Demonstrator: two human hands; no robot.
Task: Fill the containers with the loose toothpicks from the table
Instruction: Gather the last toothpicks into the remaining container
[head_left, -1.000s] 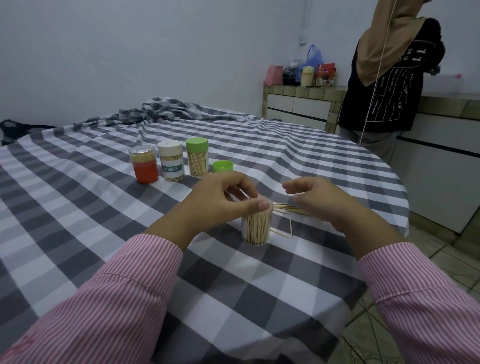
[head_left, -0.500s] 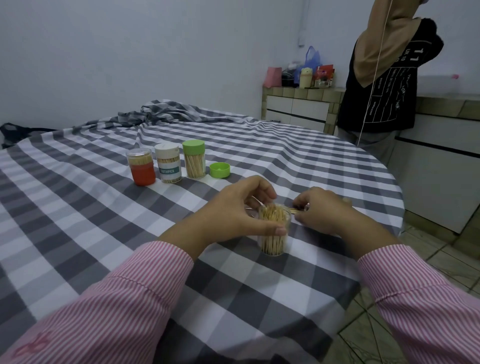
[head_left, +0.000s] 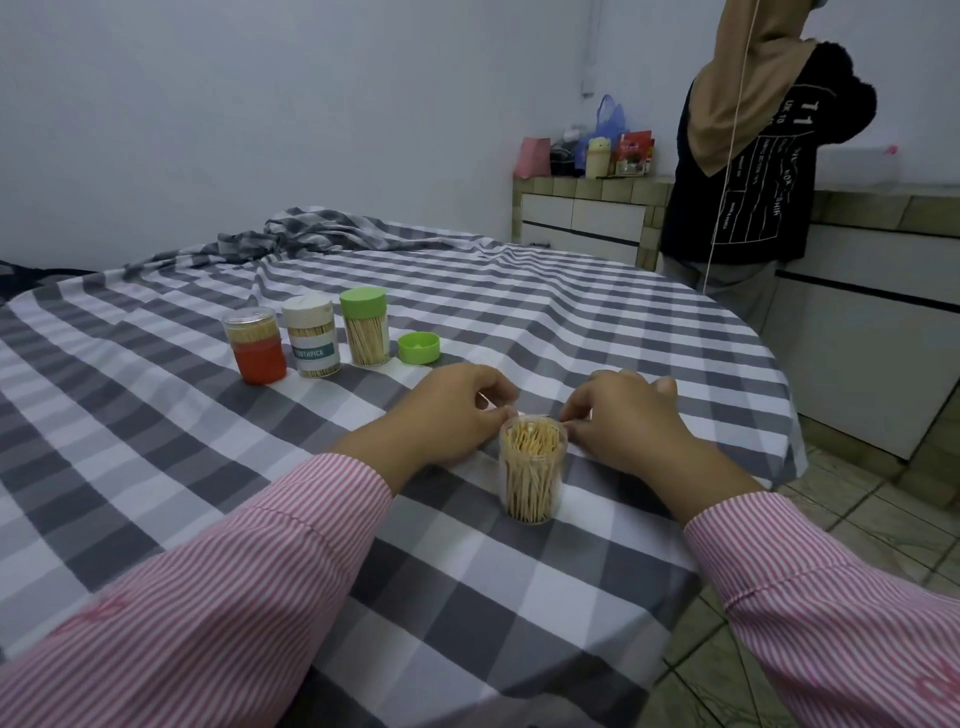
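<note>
A clear lidless container, packed with upright toothpicks, stands on the checked tablecloth near the table's front edge. My left hand sits just behind and left of it with fingers curled, its thumb at the rim, and pinches a pale toothpick. My right hand is close on the container's right. Its curled fingertips are pinched together at the rim, apparently on toothpicks that the fingers mostly hide. Any loose toothpicks on the cloth are hidden behind both hands.
Three closed toothpick containers stand in a row at the back left: red-based, white-lidded, green-lidded. A loose green lid lies beside them. A person stands at the counter beyond the table's right edge.
My left hand has let go of the container's side and moved behind its rim. The right hand has come in closer to the rim. The loose toothpicks seen earlier are now hidden.
</note>
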